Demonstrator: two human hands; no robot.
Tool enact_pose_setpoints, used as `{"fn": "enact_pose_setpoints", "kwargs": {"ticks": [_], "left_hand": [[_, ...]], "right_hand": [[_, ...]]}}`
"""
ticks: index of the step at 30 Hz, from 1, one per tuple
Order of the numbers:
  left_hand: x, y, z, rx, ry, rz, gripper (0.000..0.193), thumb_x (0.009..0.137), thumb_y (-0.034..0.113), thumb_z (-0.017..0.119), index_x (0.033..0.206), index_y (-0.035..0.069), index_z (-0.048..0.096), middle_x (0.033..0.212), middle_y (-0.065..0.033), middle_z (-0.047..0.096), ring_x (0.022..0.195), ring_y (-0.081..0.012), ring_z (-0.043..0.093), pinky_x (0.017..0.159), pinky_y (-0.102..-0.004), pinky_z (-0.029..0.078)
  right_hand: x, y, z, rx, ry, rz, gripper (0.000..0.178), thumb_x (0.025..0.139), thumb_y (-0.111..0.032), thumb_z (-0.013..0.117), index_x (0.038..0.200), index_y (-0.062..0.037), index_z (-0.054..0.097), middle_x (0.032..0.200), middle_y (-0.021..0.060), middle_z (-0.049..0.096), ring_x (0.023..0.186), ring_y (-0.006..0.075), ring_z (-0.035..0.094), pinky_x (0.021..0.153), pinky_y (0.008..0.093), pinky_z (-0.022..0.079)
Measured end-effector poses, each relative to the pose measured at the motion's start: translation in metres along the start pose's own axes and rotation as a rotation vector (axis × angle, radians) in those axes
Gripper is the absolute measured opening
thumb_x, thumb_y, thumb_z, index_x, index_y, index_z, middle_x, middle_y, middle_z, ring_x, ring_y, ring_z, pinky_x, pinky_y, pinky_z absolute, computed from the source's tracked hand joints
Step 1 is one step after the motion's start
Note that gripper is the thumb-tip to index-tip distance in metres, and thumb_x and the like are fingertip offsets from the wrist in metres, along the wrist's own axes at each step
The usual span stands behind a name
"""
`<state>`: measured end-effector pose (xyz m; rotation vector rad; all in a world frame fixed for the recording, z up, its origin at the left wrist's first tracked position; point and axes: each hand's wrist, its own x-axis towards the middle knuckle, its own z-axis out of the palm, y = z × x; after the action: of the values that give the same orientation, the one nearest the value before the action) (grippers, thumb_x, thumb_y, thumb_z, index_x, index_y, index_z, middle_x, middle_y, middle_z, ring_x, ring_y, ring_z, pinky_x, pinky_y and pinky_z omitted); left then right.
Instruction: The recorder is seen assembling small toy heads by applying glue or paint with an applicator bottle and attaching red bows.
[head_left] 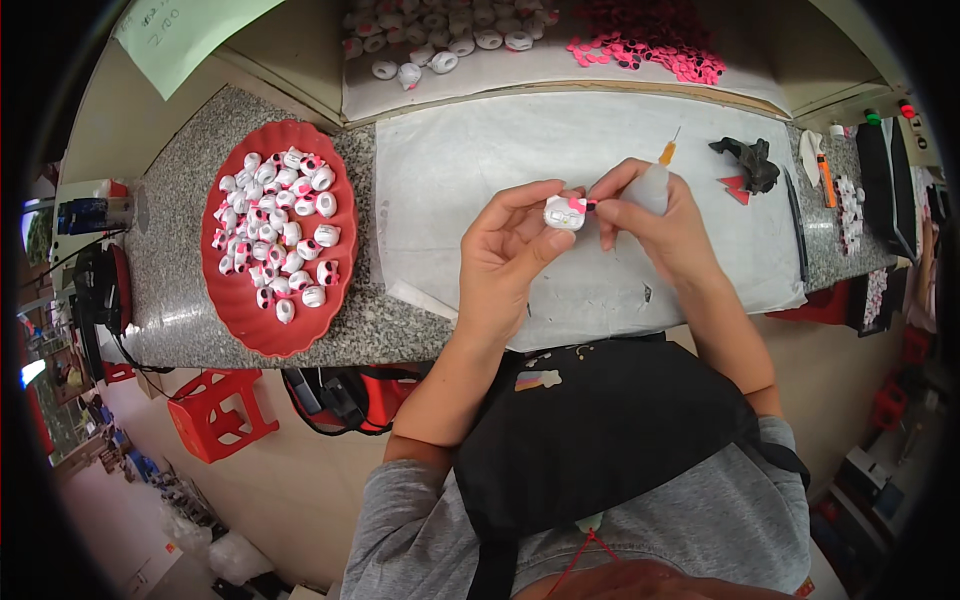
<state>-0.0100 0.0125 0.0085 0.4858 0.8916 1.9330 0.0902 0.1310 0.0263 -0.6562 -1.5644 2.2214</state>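
Note:
My left hand [512, 252] is closed around a small white cat-head figure [565, 212] with a pink bow, its face turned up, pinched between thumb and fingers. Close beside it, my right hand [655, 215] grips a translucent needle-tip squeeze bottle [650, 190] in its palm. The bottle's orange needle tip [668, 152] points up and away from the figure. My right thumb and index finger meet at the figure's right side, at a small dark and pink piece [591, 205]. Whether that piece is fixed to the figure, I cannot tell.
Left on the granite counter stands a red scalloped tray [345, 200] of several cat heads. White paper [440, 150] covers the middle. On the back shelf lie white heads [440, 62] and pink pieces [690, 62]. A crumpled black thing [750, 165] lies right.

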Motion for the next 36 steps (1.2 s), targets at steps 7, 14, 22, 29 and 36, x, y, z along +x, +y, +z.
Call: {"fn": "enact_pose_setpoints", "kwargs": {"ticks": [7, 14, 22, 29, 36], "left_hand": [[-0.003, -0.005, 0.001, 0.228, -0.018, 0.123, 0.033, 0.069, -0.006, 0.055, 0.1, -0.002, 0.045, 0.098, -0.0145, 0.051, 0.094, -0.0189, 0.048, 0.081, -0.0274, 0.038], [-0.007, -0.006, 0.002, 0.459, 0.075, 0.219, 0.029, 0.067, -0.008, 0.055, 0.095, -0.002, 0.051, 0.096, -0.011, 0.051, 0.089, -0.0177, 0.051, 0.076, -0.026, 0.043], [-0.003, -0.012, -0.001, 0.692, -0.034, 0.381, 0.029, 0.068, -0.011, 0.051, 0.096, -0.003, 0.049, 0.1, -0.0153, 0.048, 0.089, -0.019, 0.05, 0.072, -0.0261, 0.044], [-0.003, -0.01, 0.0, 0.693, -0.119, 0.408, 0.027, 0.069, -0.007, 0.053, 0.095, -0.003, 0.048, 0.101, -0.0164, 0.049, 0.09, -0.0182, 0.05, 0.075, -0.026, 0.042], [-0.006, -0.003, 0.004, 0.255, -0.028, 0.123, 0.026, 0.07, -0.003, 0.055, 0.096, -0.002, 0.05, 0.098, -0.011, 0.052, 0.085, -0.0128, 0.049, 0.071, -0.0214, 0.041]], "right_hand": [[-0.004, 0.014, 0.004, 0.113, 0.176, -0.012, 0.008, 0.069, -0.002, 0.054, 0.075, 0.0009, 0.049, 0.067, 0.0078, 0.052, 0.056, 0.0136, 0.051, 0.052, 0.0243, 0.042], [-0.018, 0.008, -0.001, 0.055, 0.27, -0.062, 0.008, 0.068, 0.0, 0.054, 0.074, 0.0012, 0.049, 0.07, 0.0095, 0.051, 0.056, 0.0147, 0.05, 0.052, 0.0256, 0.043], [-0.023, 0.009, 0.012, 0.174, 0.114, 0.012, 0.01, 0.066, 0.001, 0.057, 0.072, -0.0005, 0.049, 0.071, 0.0075, 0.048, 0.056, 0.0125, 0.048, 0.045, 0.0236, 0.042], [-0.023, 0.012, 0.01, 0.212, 0.148, 0.007, 0.009, 0.067, 0.0, 0.057, 0.072, -0.0013, 0.049, 0.071, 0.0062, 0.048, 0.054, 0.0107, 0.046, 0.043, 0.0227, 0.04], [-0.026, 0.009, 0.013, 0.035, 0.131, -0.133, 0.021, 0.064, 0.001, 0.059, 0.082, 0.0006, 0.048, 0.071, 0.0055, 0.047, 0.056, 0.0091, 0.046, 0.042, 0.0205, 0.039]]}}
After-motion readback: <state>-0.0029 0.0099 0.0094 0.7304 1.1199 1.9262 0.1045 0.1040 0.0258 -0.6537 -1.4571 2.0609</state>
